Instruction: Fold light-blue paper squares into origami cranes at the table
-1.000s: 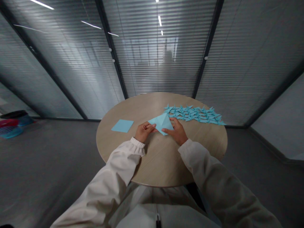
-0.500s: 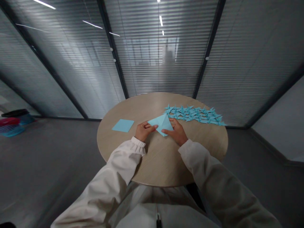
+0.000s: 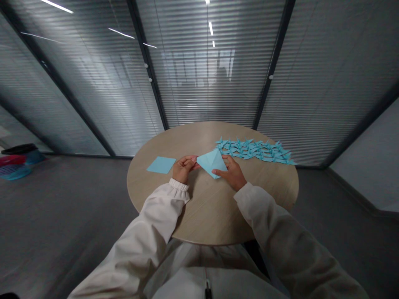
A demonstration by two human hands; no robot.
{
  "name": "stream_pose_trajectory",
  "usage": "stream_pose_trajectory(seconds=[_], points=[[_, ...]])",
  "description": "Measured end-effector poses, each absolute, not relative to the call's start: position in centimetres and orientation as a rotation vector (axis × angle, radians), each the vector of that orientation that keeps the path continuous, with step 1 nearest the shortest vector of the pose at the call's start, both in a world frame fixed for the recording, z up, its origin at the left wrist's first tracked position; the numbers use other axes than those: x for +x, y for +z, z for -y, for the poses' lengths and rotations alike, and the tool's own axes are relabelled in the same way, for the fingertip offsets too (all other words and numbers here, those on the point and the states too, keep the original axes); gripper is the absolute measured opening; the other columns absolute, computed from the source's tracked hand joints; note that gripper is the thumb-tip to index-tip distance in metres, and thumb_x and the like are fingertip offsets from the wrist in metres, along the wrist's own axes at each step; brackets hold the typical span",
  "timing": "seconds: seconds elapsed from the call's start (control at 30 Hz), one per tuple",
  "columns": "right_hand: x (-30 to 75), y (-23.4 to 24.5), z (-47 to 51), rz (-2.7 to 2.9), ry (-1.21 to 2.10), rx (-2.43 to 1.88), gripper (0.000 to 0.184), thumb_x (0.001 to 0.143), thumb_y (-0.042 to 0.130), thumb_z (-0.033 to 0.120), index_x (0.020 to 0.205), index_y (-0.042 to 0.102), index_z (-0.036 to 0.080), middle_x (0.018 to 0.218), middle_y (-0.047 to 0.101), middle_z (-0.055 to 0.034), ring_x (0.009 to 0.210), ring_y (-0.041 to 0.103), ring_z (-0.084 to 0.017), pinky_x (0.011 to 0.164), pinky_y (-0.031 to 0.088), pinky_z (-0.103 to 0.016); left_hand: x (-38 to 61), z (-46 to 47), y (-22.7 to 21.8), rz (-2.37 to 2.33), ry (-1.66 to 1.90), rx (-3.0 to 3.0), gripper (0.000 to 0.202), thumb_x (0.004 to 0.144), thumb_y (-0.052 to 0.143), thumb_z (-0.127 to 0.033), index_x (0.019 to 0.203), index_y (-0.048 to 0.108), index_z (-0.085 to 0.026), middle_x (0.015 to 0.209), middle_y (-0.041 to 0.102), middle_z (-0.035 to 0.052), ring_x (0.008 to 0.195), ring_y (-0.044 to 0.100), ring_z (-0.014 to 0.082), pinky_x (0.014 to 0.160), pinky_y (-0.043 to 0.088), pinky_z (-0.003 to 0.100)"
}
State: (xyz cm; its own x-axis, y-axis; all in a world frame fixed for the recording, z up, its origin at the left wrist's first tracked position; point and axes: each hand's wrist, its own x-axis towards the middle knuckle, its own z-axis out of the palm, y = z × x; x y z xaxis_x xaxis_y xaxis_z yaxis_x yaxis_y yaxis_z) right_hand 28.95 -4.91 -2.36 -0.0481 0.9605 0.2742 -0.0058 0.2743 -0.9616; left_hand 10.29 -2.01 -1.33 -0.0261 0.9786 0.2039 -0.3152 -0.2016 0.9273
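A partly folded sheet of light blue origami paper (image 3: 211, 161) is held above the middle of the round table, creases showing on its face. My right hand (image 3: 233, 174) grips its right side, thumb on top and fingers behind. At the paper's left corner, my left hand (image 3: 185, 168) is closed, thumb and fingertips pinched together on or right at the tip. To the left, a flat blue paper square (image 3: 161, 165) lies on the tabletop. Beyond my right hand several folded blue paper cranes (image 3: 254, 149) lie in close rows.
The round wooden table (image 3: 212, 216) stands before me, close to a glass wall with blinds (image 3: 212, 95). On the floor at far left are a blue basket (image 3: 15, 171) with something red and a dark-rimmed bin (image 3: 28, 153).
My left hand has slid left, its thumb leaving the paper's face for the left corner. My right hand and the paper have stayed nearly still.
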Motion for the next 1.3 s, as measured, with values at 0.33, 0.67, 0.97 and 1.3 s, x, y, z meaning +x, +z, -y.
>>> stream_pose_trajectory(seconds=[0.33, 0.67, 0.97, 1.3], points=[[29.0, -2.6, 4.7, 1.326, 1.034, -0.962, 0.059, 0.053, 0.076, 0.034, 0.103, 0.046, 0.021, 0.08, 0.067, -0.002, 0.064, 0.064, -0.017, 0.06, 0.051, -0.03, 11.3, 2.7, -1.2, -0.847, 1.161, 1.184, 0.033, 0.05, 0.078, -0.036, 0.069, 0.064, -0.013, 0.063, 0.067, 0.001, 0.06, 0.064, 0.0148, 0.065, 0.055, 0.028], [28.8, -2.5, 4.9, 1.309, 1.064, -0.932, 0.056, 0.054, 0.075, 0.032, 0.102, 0.048, 0.02, 0.077, 0.067, -0.001, 0.064, 0.063, -0.017, 0.06, 0.051, -0.029, 11.6, 3.6, -0.9, -0.927, 1.161, 1.319, 0.03, 0.052, 0.077, -0.037, 0.058, 0.062, -0.012, 0.058, 0.067, 0.005, 0.054, 0.063, 0.0165, 0.059, 0.053, 0.028], [28.7, -2.4, 5.1, 1.323, 1.063, -0.923, 0.054, 0.055, 0.075, 0.031, 0.102, 0.049, 0.02, 0.077, 0.067, -0.0018, 0.062, 0.063, -0.016, 0.057, 0.05, -0.027, 11.9, 3.9, -1.3, -0.967, 1.024, 1.365, 0.033, 0.051, 0.077, -0.04, 0.056, 0.06, -0.012, 0.057, 0.067, 0.0071, 0.054, 0.064, 0.0173, 0.056, 0.052, 0.027], [28.8, -2.6, 4.9, 1.332, 1.031, -0.892, 0.053, 0.058, 0.073, 0.033, 0.104, 0.05, 0.019, 0.081, 0.067, -0.0029, 0.066, 0.063, -0.016, 0.061, 0.05, -0.027, 12.1, 4.3, -1.4, -0.967, 0.882, 1.402, 0.04, 0.058, 0.073, -0.046, 0.064, 0.06, -0.008, 0.064, 0.069, 0.0113, 0.059, 0.066, 0.0181, 0.053, 0.052, 0.025]])
